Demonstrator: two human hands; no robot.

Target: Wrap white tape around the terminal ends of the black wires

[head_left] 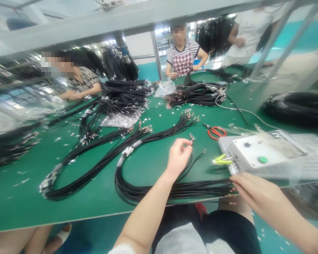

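A terminal-tipped black wire [192, 138] is being pinched by the left hand [178, 158] above the green desk [21, 201], while a black wire bundle [175, 190] is being touched by the open right hand [254, 192]; further terminal-ended bundles [124, 93] are being left lying across the desk, their ends already fitted.

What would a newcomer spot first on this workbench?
The long black wire bundles sprawled across the green workbench catch the eye first. Nearest the camera, the left hand is raised above a loop while the right hand sits at the bundle's ends. Red-handled scissors lie to the right, beside a white control box.
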